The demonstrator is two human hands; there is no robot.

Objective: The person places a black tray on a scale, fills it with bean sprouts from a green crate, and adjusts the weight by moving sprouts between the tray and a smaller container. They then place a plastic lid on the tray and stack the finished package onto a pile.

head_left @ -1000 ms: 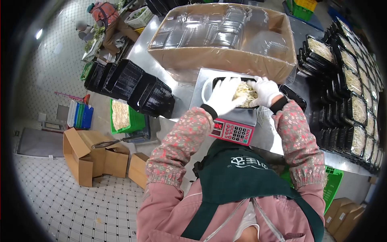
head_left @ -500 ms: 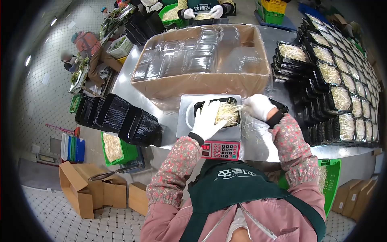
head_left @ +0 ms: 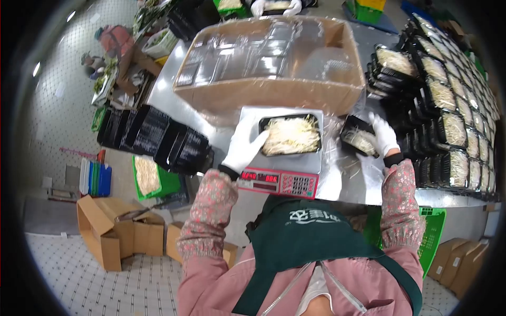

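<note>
A black tray [head_left: 291, 136] filled with pale bean sprouts sits on the scale [head_left: 279, 177], whose red panel shows lit digits. My left hand [head_left: 245, 145], in a white glove, is at the tray's left edge. Its thumb is apart from the fingers and points at the sprouts; the hand is open. To the right of the scale lies a second black tray [head_left: 350, 126], with a smaller heap of sprouts in it. My gloved right hand [head_left: 385, 135] is at that tray's right edge, fingers stretched out and open.
Behind the scale stands a carton [head_left: 263, 97] of clear plastic lids. Stacked filled trays [head_left: 454, 129] line the right side. Nested black trays [head_left: 153, 138] are at the left. A green crate [head_left: 433, 237] stands below the table edge. Across the table, another person's gloved hands [head_left: 291, 7] hold a tray.
My left hand has moved off the sprouts to the tray's left side. My right hand has left the scale tray and moved right to the second tray. The view has shifted slightly.
</note>
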